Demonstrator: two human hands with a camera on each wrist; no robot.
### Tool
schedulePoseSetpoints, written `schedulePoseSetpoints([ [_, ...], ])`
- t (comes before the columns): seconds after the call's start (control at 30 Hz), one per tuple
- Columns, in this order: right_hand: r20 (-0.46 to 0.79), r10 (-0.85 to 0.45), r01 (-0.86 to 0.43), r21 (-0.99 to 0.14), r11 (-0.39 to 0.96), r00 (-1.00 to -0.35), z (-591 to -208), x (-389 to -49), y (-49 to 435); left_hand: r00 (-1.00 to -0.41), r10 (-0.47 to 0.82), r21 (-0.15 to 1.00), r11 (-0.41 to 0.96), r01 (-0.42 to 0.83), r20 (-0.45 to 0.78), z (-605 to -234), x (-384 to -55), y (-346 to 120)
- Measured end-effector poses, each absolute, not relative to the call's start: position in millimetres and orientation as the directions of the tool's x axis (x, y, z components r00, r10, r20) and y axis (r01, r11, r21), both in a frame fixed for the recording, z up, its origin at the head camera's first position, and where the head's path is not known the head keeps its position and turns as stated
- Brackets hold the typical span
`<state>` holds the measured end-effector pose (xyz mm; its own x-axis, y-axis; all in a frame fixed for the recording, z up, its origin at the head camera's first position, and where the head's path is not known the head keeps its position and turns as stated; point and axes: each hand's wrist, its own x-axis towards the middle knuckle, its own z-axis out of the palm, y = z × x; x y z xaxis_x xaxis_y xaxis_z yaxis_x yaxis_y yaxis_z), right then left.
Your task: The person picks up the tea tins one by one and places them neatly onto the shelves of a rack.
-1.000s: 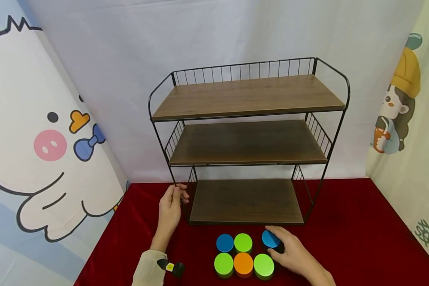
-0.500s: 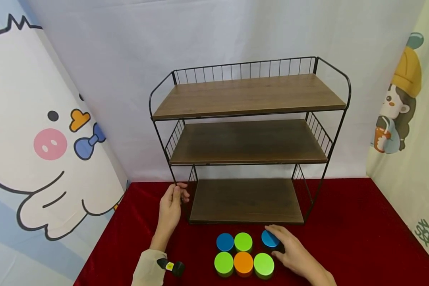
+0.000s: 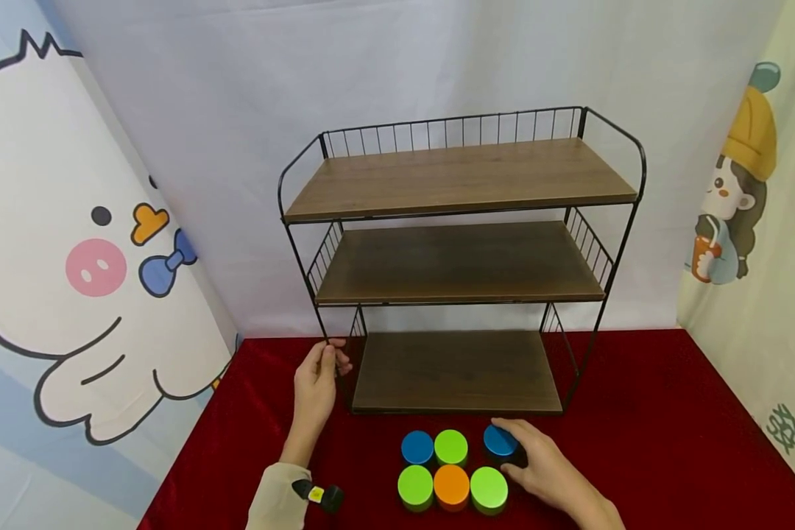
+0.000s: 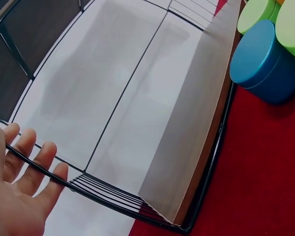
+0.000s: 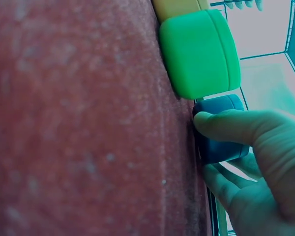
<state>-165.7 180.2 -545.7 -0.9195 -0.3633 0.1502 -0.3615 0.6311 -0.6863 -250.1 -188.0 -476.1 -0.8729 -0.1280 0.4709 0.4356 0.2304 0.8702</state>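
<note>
In the head view my left hand (image 3: pixel 316 383) holds the left front post of a black wire rack with wooden shelves (image 3: pixel 460 269). The left wrist view shows the fingers (image 4: pixel 42 160) reaching past the black metal bar. My right hand (image 3: pixel 546 467) grips a blue lidded jar (image 3: pixel 500 439) standing on the red cloth before the rack. Seen from the right wrist, the thumb (image 5: pixel 226 124) lies on one side of that jar and the fingers on the other. Left of it are another blue jar (image 3: pixel 417 447), several green jars (image 3: pixel 451 447) and an orange jar (image 3: pixel 452 486).
Red cloth (image 3: pixel 649 427) covers the table. A pale curtain (image 3: pixel 192 88) hangs behind the rack, with printed cartoon curtains at both sides. The rack's lowest shelf (image 3: pixel 457 372) lies just behind the jars. A black strap device (image 3: pixel 318 495) sits on my left wrist.
My right thumb has drawn slightly to the right, away from the nearest green jar. My left hand stays on the post, and the jars keep their places.
</note>
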Motion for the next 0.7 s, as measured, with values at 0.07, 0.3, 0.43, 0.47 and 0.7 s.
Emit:
schedulePoseSetpoints([
  [0.07, 0.153, -0.364, -0.364, -0.686, 0.63, -0.919, -545.3, -166.0, 181.4, -0.872, -0.134, 0.867, 0.256, 0.428, 0.47, -477.3, -249.5, -187.5],
  [0.3, 0.166, -0.333, -0.35, -0.692, 0.632, -0.928, -541.5, -165.1, 183.2, -0.879, -0.147, 0.868, 0.294, 0.4, 0.454, -479.2, -249.4, -187.1],
  [0.43, 0.178, -0.306, -0.341, -0.69, 0.639, -0.935, -536.3, -162.9, 185.5, -0.872, -0.151, 0.867, 0.278, 0.414, 0.465, -479.5, -250.2, -186.3],
  [0.47, 0.185, -0.299, -0.341, -0.689, 0.639, -0.936, -534.7, -162.5, 186.1, -0.87, -0.153, 0.866, 0.273, 0.42, 0.47, -479.6, -250.8, -186.0],
  [0.7, 0.234, -0.284, -0.365, -0.688, 0.628, -0.93, -518.7, -158.4, 189.9, -0.856, -0.146, 0.854, 0.257, 0.452, 0.497, -481.6, -253.6, -182.8],
])
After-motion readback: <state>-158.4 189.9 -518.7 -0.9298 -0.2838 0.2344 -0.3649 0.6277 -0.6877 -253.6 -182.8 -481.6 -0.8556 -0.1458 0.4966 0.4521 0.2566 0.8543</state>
